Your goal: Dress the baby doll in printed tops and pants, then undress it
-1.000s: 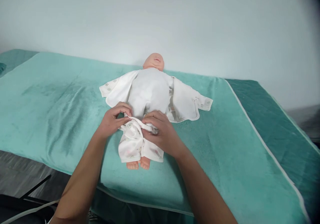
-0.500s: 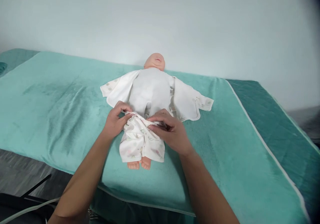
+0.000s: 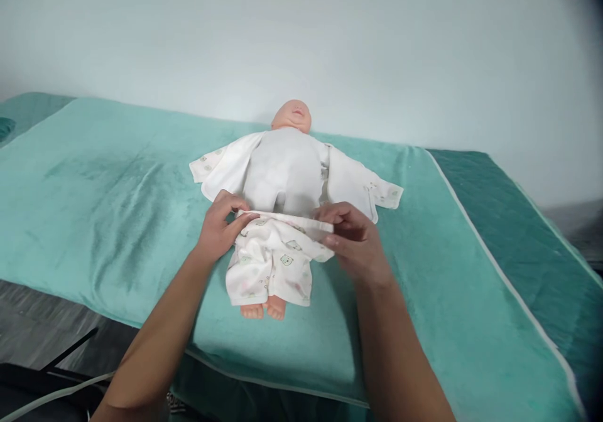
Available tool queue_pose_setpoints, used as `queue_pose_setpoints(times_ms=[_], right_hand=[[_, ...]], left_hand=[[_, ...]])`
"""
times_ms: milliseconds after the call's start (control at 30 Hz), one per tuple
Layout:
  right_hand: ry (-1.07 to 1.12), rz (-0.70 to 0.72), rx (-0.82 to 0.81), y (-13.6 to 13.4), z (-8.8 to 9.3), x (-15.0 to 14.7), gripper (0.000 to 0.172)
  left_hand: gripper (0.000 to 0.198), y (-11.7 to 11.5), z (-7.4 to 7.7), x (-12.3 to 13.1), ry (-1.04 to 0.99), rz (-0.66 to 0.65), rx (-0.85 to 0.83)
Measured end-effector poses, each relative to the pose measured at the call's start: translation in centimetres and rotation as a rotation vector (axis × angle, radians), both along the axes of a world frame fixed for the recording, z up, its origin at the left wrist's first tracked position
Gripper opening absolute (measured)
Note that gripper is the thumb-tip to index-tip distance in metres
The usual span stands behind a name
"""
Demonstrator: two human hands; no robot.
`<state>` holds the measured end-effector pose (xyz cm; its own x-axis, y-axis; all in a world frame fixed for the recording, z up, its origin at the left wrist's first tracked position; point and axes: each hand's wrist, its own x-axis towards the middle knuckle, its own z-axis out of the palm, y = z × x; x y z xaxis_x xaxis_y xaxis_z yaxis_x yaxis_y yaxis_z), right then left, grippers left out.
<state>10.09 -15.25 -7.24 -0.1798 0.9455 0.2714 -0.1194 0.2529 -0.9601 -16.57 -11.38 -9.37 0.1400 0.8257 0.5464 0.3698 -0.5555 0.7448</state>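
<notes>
A baby doll [image 3: 289, 117] lies on its back with its head toward the wall and its bare feet toward me. Printed white pants [image 3: 277, 259] cover its legs, the feet showing below the cuffs. My left hand [image 3: 221, 224] pinches the left end of the waistband. At the right end, my right hand [image 3: 351, 237] holds the waistband stretched out sideways. A white jacket [image 3: 351, 180] lies spread open on both sides of the doll's white-covered torso [image 3: 285, 164].
A green blanket [image 3: 117, 208] with a pale edge covers the bed, over a darker green cover [image 3: 522, 240] at the right. Behind stands a pale wall [image 3: 301, 39]. A light cable [image 3: 61, 394] and a dark object are at the lower left.
My right hand has moved right with the waistband, which is now pulled wider and straighter. My left hand has stayed nearly in place. The doll has hardly moved.
</notes>
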Motion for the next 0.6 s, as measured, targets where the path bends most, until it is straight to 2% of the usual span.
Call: queue_pose_setpoints(times_ms=[133,333,400,500,600], right_hand=[[0.057,-0.077,-0.046,0.6,-0.5,1.6,0.048],[0.346,-0.216,-0.189,2.0,-0.9,1.1,0.032],[0.426,-0.249,-0.245,2.3,-1.1,0.6,0.031],[0.452,-0.251,-0.304,2.5,-1.5,-0.1,0.031],[0.394,-0.198,-0.304,2.5,-1.9,-0.5,0.028]], left_hand=[[0.023,0.2,0.3,-0.3,0.062,-0.003,-0.056],[0.033,0.6,0.8,-0.7,0.106,0.001,-0.295],[0.036,0.6,1.1,-1.1,0.096,-0.056,-0.399],[0.035,0.7,1.5,-2.1,0.054,-0.209,-0.565],[0.031,0.9,1.4,-2.9,-0.029,-0.365,-0.582]])
